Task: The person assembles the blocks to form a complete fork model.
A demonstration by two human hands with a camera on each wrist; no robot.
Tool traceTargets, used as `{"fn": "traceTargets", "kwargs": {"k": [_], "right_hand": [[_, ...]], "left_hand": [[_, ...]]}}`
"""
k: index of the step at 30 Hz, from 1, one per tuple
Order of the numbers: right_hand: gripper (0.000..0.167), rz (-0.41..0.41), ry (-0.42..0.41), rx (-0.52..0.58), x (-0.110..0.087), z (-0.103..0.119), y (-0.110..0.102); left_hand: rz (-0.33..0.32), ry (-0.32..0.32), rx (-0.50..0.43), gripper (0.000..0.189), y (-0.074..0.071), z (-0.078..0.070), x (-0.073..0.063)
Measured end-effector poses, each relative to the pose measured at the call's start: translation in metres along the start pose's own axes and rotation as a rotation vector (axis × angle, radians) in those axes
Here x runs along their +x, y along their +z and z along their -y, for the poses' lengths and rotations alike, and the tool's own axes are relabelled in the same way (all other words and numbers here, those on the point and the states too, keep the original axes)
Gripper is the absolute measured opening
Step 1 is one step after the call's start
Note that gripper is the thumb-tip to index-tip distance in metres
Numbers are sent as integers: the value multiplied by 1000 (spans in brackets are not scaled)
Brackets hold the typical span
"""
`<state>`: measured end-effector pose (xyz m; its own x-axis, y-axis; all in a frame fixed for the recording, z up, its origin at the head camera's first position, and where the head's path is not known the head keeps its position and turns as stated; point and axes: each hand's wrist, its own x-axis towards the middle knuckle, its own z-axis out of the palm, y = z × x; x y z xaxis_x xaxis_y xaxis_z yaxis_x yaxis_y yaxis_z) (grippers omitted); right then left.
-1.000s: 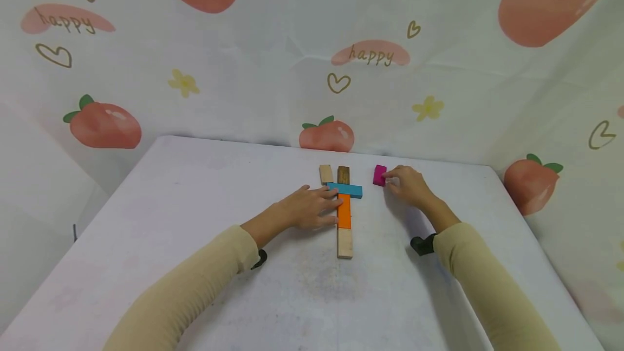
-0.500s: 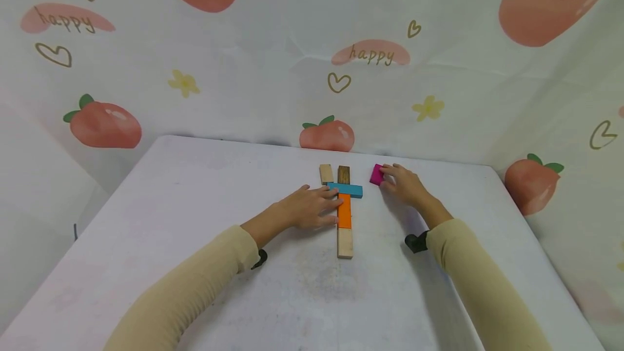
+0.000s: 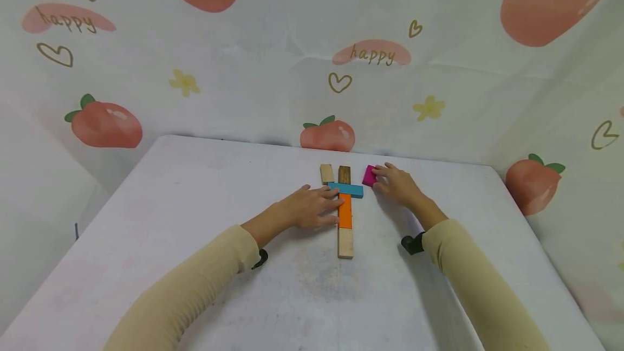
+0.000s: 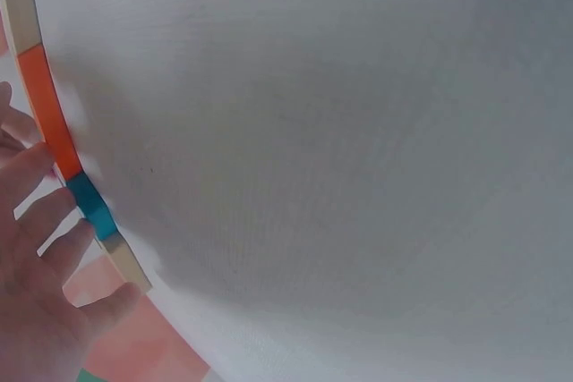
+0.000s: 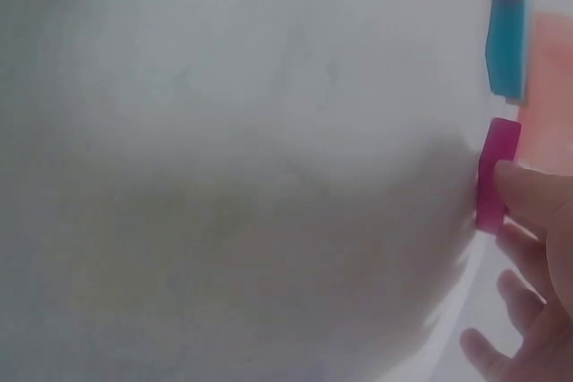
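Observation:
My right hand (image 3: 400,184) pinches a magenta wooden block (image 5: 498,145) between thumb and fingers, just right of a row of blocks. That row runs away from me: a plain wood block (image 3: 345,247) nearest, then an orange block (image 3: 345,218), a blue block (image 3: 354,191) lying crosswise, and a dark brown block (image 3: 344,174) beyond it. Left of the brown one lies another plain block (image 3: 326,173). With fingers spread, my left hand (image 3: 309,208) rests at the row's left side, fingertips touching the orange and blue blocks.
The blocks lie on a white table (image 3: 219,177) near its far edge. Behind it hangs a white cloth (image 3: 273,69) printed with peaches and hearts. Dark straps (image 3: 413,244) show at both cuffs.
My right hand has moved left, bringing the magenta block closer to the blue block and turning it slightly. The left hand and the other blocks have stayed in place.

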<state>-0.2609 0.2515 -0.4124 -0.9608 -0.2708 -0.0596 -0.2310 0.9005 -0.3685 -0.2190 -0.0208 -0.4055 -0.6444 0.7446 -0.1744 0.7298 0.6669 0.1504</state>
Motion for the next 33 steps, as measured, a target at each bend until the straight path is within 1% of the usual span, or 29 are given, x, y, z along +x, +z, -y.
{"fn": "traceTargets", "kwargs": {"k": [10,18,27,33], "right_hand": [[49,20,-59,-6,1,10,1],[49,30,-77,-14,2,12,3],[49,14,-99,-22,3,10,7],[49,3,-108,-27,1,12,5]], "left_hand": [[-1,-1,-1,57,0,0,0],[-3,0,0,58,0,0,0],[-4,-1,11,57,2,0,1],[-10,-2,20,56,1,0,1]]}}
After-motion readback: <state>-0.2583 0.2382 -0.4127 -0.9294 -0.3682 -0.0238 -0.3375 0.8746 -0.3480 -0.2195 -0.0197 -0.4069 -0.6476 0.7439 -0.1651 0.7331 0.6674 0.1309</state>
